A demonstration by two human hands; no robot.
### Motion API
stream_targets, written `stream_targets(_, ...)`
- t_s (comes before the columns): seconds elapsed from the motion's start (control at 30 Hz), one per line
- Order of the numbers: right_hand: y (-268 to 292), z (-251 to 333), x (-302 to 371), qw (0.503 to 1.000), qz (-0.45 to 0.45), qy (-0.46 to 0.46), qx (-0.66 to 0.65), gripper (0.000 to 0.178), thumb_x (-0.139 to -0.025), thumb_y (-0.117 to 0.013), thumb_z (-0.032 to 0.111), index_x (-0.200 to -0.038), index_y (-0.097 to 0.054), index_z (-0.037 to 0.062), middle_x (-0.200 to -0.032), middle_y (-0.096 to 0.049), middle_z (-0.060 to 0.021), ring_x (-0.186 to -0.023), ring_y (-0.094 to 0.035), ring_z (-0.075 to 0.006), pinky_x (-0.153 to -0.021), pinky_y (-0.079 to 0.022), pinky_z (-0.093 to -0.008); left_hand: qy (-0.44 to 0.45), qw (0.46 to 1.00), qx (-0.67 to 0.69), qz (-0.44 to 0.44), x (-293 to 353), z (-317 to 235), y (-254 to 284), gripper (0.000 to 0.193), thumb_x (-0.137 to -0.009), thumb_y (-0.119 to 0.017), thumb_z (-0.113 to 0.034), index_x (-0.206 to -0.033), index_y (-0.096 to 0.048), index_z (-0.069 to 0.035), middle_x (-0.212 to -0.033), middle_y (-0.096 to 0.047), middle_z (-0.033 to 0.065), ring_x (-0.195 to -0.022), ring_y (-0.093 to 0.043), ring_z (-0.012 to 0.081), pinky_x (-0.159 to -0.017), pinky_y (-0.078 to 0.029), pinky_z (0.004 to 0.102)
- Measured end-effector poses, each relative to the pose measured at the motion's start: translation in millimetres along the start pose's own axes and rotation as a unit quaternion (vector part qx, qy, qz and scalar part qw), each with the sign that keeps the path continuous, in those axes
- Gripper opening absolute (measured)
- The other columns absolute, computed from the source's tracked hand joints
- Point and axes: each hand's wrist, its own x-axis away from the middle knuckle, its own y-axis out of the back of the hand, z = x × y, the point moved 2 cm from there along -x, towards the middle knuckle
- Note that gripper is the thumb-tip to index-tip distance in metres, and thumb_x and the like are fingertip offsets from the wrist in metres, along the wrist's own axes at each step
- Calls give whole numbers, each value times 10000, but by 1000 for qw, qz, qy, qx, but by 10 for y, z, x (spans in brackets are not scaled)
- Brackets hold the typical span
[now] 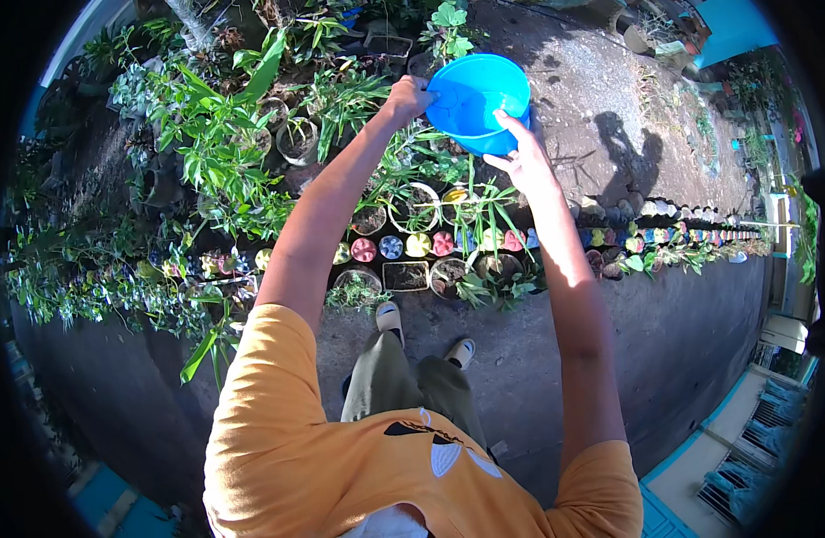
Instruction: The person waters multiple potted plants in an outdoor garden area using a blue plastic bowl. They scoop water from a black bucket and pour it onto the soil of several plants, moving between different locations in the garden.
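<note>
Both my arms reach forward over the planted bed, holding a blue plastic bucket out in front of me. The bucket tips so its round mouth faces me; whether any liquid lies inside I cannot make out. At the left side of the rim, my left hand is closed on the edge. My right hand grips the near right side, its thumb over the rim and the other fingers against the outer wall. Below the bucket are leafy potted plants.
A row of colourful bottle bottoms edges the bed, with pots and a rectangular planter along it. My sandalled feet stand on the grey pavement. Dense greenery fills the left; bare soil lies right of the bucket.
</note>
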Motion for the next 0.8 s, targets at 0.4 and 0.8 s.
stream_targets(0.4,1242,195,228,998,26,-7,-52,809,-731,-714,234,-1382,-234,204,-1355,-349,-139,-1225,-409,-367,-794,-515,-578,90,903,413,77,571,-381,-1132,320,-923,-551,-332,-1050,-612,-44,-942,-673,72,-818,-656,190,-729,-554,368)
stream_targets(0.8,2222,366,426,999,-19,10,47,997,-653,-799,145,-1443,-195,220,-1267,-482,-145,-1104,-536,-338,-793,-521,-549,189,937,289,-48,491,-15,-2493,208,-878,-496,13,-1057,-595,-24,-950,-641,57,-771,-632,187,-695,-565,327)
